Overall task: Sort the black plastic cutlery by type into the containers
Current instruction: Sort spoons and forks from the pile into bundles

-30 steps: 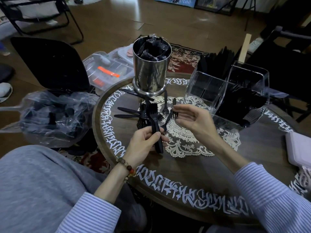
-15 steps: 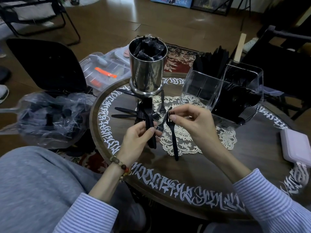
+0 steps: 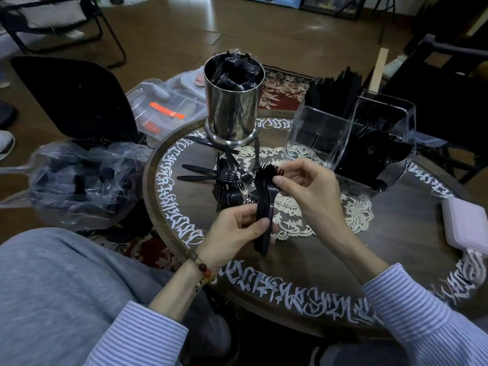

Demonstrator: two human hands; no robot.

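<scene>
My left hand (image 3: 237,228) grips the handles of a stack of black forks (image 3: 265,196) held upright over the round table (image 3: 317,260). My right hand (image 3: 306,186) pinches the stack near its tines. More loose black forks and knives (image 3: 224,180) lie on the table to the left of the stack. A steel cylinder (image 3: 232,109) stuffed with wrapped black pieces stands at the far side. A clear divided container (image 3: 351,143) at the right holds black cutlery in its right part; the near-left compartment looks bare.
A white lace doily (image 3: 293,215) lies under the hands. A pale pink box (image 3: 467,225) sits at the table's right edge. A plastic bag of black items (image 3: 79,180) and a black chair (image 3: 76,99) stand left of the table.
My right hand picked one fork off the table and brought it onto the stack in my left hand. Both hands now hold the stack together.
</scene>
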